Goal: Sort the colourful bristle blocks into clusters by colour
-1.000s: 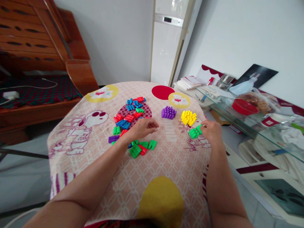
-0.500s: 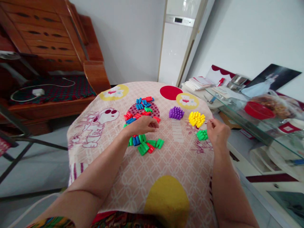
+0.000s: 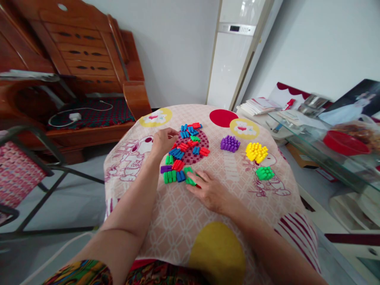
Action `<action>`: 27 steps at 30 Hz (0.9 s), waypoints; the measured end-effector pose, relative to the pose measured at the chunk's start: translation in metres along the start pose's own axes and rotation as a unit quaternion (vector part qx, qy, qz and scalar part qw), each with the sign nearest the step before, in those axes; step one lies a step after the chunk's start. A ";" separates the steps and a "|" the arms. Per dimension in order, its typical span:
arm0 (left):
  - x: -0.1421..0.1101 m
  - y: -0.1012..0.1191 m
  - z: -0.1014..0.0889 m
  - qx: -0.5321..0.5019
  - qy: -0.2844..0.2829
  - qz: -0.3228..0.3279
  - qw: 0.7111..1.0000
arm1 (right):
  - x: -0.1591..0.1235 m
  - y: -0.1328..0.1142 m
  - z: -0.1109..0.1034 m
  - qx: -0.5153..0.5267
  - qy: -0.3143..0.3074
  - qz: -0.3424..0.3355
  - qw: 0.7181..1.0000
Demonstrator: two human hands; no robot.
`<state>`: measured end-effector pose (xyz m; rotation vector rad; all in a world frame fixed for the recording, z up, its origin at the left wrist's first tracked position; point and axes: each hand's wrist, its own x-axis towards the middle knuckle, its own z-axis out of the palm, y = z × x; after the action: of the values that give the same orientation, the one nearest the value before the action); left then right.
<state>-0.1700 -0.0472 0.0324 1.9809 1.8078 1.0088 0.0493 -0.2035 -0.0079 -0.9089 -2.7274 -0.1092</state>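
My left hand [image 3: 164, 142] hovers at the left edge of a loose pile of plastic building pieces, its thumb and forefinger slightly apart with nothing visible between them. My right hand [image 3: 209, 192] reaches over the near side of the pile, fingers stretched out across green pieces [image 3: 190, 181] and partly hiding them. Red pieces [image 3: 178, 165], blue pieces [image 3: 180, 176] and a purple piece [image 3: 166, 169] lie around there. Farther right stand three sorted clusters with knobbed tops: purple [image 3: 230, 143], yellow [image 3: 257, 152] and green [image 3: 265, 173].
A patterned cloth covers the round table [image 3: 166, 221]. On the right, a glass shelf [image 3: 320, 154] carries papers, a red bowl [image 3: 346, 142] and bags. A wooden bench [image 3: 136, 99] is behind on the left, with a metal-framed chair [image 3: 68, 170] nearer.
My right hand has left the green cluster at the right and come across to the loose pile. My left hand has moved left and away, uncovering pieces. The view has turned left.
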 end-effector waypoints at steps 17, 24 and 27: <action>-0.005 -0.014 -0.019 0.072 -0.341 0.013 0.937 | -0.028 0.061 0.012 0.046 0.173 0.254 0.950; -0.018 0.024 0.024 -0.016 -0.288 0.126 0.949 | -0.026 0.063 0.007 0.111 0.265 0.245 0.926; -0.025 0.037 0.037 -0.086 -0.263 0.156 0.948 | -0.026 0.061 -0.001 0.110 0.239 0.242 0.934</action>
<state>-0.1176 -0.0686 0.0213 2.1936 1.1142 0.6000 0.1057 -0.1701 -0.0150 -1.2600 -1.9663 0.0650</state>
